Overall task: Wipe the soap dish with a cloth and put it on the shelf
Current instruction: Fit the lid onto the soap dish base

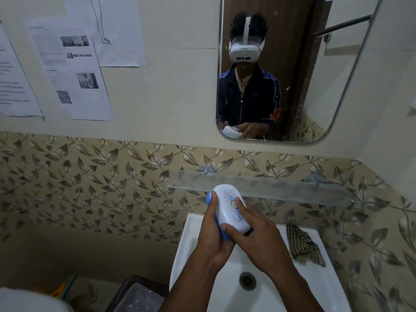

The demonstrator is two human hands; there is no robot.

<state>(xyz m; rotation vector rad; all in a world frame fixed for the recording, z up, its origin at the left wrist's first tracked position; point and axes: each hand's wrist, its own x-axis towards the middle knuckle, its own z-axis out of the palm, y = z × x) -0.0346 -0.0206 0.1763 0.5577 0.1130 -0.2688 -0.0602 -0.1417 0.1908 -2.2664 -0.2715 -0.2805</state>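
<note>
A white soap dish [228, 204] with a blue lower half and a printed lid is held tilted above the sink. My left hand [213, 235] grips its left side and blue base. My right hand [256, 242] holds its near end, thumb and forefinger on the lid. A striped brown cloth [302, 245] lies crumpled on the sink's right rim, apart from both hands. The glass shelf [292, 188] is fixed to the leaf-patterned tiles just behind the dish and carries nothing that I can see.
The white sink [186, 251] has its drain [247, 281] below my wrists. A mirror [337, 75] hangs above the shelf and shows a person holding the dish. Papers [74, 70] are taped to the left wall. A dark bin [137, 293] stands left of the sink.
</note>
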